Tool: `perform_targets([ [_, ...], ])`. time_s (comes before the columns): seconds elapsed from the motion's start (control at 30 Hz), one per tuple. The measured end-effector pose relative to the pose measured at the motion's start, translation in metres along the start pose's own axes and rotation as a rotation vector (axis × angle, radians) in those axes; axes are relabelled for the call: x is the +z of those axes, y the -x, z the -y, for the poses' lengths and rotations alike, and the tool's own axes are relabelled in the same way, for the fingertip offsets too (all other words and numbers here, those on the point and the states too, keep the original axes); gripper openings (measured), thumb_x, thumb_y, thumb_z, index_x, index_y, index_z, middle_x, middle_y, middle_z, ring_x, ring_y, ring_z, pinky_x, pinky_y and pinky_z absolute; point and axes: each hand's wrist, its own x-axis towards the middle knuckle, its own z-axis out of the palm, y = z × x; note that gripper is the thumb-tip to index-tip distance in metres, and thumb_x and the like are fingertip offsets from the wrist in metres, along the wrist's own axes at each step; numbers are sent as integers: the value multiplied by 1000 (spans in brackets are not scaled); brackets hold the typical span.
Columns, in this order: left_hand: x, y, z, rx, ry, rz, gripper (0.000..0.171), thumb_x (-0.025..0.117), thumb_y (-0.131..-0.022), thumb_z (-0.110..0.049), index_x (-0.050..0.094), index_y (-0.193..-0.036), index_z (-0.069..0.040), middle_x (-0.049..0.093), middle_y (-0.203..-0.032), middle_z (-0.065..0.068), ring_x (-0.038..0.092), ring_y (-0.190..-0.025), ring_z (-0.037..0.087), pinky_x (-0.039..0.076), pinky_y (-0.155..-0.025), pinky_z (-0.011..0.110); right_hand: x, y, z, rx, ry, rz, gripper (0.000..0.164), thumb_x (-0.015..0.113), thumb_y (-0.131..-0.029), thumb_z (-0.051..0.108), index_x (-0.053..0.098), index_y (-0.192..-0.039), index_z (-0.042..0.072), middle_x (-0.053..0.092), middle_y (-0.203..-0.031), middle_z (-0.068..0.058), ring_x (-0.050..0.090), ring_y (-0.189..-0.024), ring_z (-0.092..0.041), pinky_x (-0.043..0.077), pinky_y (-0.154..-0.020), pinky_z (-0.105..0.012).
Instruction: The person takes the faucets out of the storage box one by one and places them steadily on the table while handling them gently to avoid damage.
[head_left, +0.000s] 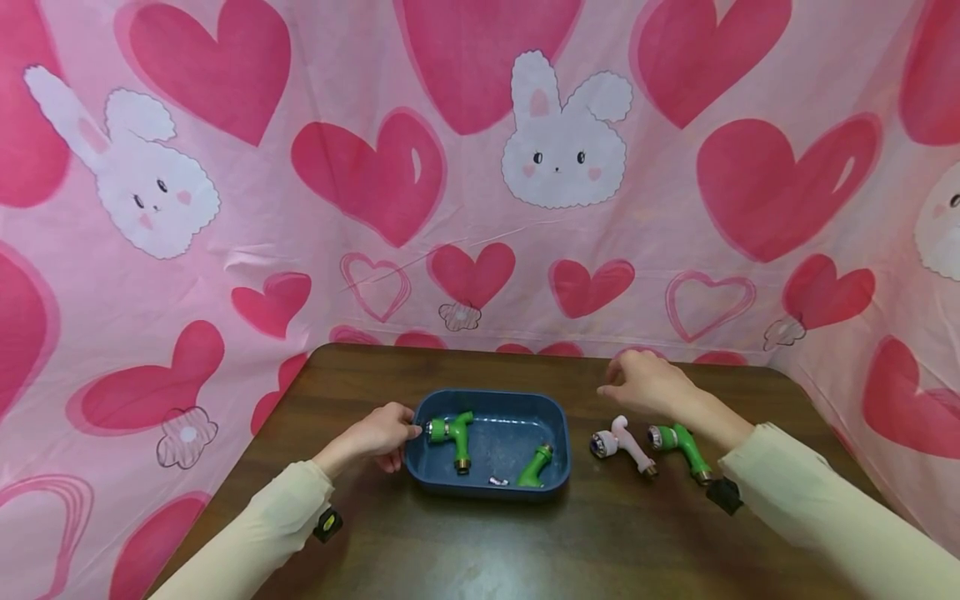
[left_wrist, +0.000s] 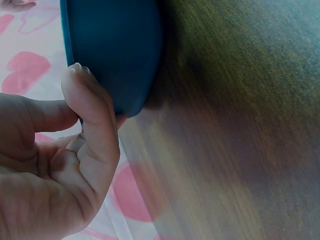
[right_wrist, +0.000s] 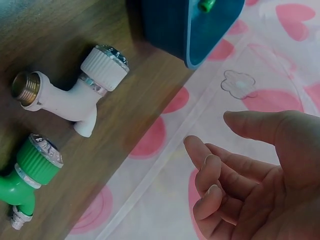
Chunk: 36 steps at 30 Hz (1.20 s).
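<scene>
A dark blue plastic tub [head_left: 487,490] stands on the table, its left end pinched at the rim between the thumb and fingers of my left hand [head_left: 384,435]. Inside it lies a green faucet [head_left: 459,442] at the left. A second green faucet [head_left: 534,468] leans at the right, partly hidden by the front wall. My right hand [head_left: 648,385] hovers beyond the pale pink faucet [head_left: 627,444] and another green faucet [head_left: 686,450], which lie right of the tub. Its fingers are loosely bent, thumb apart, holding nothing, as the right wrist view shows.
The brown wooden table [head_left: 450,550] ends at a pink cloth backdrop [head_left: 480,217] with hearts and rabbits, which also hangs at both sides. A small shiny piece [head_left: 498,481] shows at the tub's bottom, too small to make out.
</scene>
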Motion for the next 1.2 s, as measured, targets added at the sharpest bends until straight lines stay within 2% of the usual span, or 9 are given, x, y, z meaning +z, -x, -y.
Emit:
perform_targets([
  [0.7, -1, -2, 1, 25, -9, 5, 18, 58, -108, -10, 67, -115, 4, 63, -62, 13, 59, -44, 16, 58, -45, 33, 0, -11, 16, -29, 7, 2, 35, 81, -93, 30, 76, -113, 2, 75, -105, -9, 70, -95, -29, 61, -81, -51],
  [0.93, -1, -2, 1, 9, -8, 1, 17, 60, -108, -10, 68, -115, 3, 63, -63, 13, 59, -45, 16, 58, -47, 33, -2, -14, 20, -48, 40, 2, 34, 80, -93, 31, 76, -113, 3, 74, -104, -8, 68, -98, -30, 60, -81, -51],
  [1.2, -3, -1, 1, 18, -8, 24, 19, 58, -108, -10, 67, -116, 5, 63, -63, 13, 59, -45, 16, 59, -47, 32, -2, -17, 25, -64, 45, 0, 29, 80, -93, 30, 77, -108, 5, 72, -95, -4, 65, -86, -24, 58, -70, -43],
])
